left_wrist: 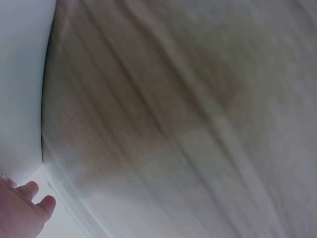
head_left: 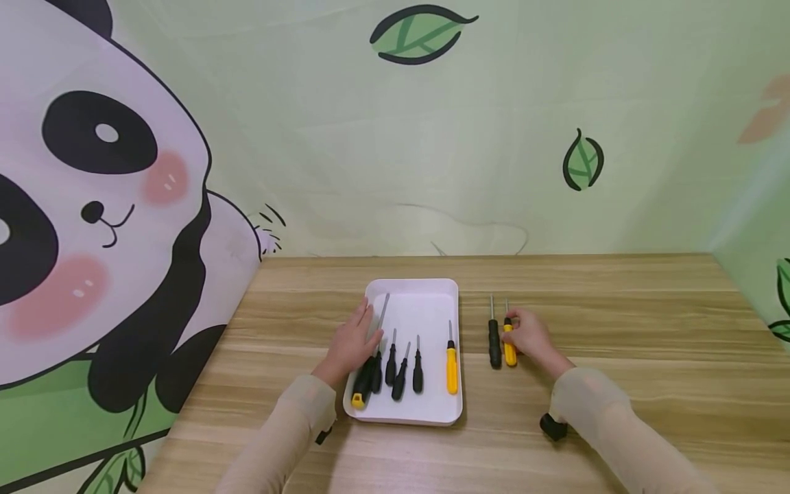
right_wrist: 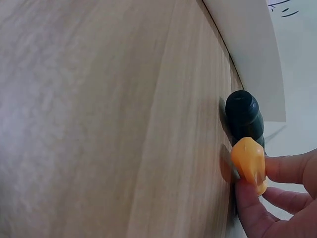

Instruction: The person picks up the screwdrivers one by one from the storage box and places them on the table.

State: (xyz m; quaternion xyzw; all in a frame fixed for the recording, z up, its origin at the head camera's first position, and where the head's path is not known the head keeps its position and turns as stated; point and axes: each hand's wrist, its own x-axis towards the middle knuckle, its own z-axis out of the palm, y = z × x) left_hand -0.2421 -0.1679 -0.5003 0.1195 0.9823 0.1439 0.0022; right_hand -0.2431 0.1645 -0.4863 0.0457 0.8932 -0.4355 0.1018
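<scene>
My right hand [head_left: 529, 336] pinches the handle of a yellow screwdriver [head_left: 509, 353] between thumb and fingers; the right wrist view shows its yellow handle [right_wrist: 248, 157] low over the wood. A black screwdriver [head_left: 494, 343] lies just left of it, shaft pointing away. My left hand [head_left: 352, 348] lies over the left rim of a white tray [head_left: 426, 302], fingers extended. Inside the tray, a large black screwdriver with a yellow end [head_left: 363, 384] leans along the left side. Several small black screwdrivers [head_left: 417, 374] are beside it, and another yellow screwdriver [head_left: 452, 370] is at the right wall.
The wood-grain table [head_left: 648, 322] reaches back to a pale green backdrop [head_left: 345, 137] printed with leaves and a panda. Right of the tray, table surface separates it from the two screwdrivers. A black strap piece [head_left: 553, 427] hangs at the right cuff.
</scene>
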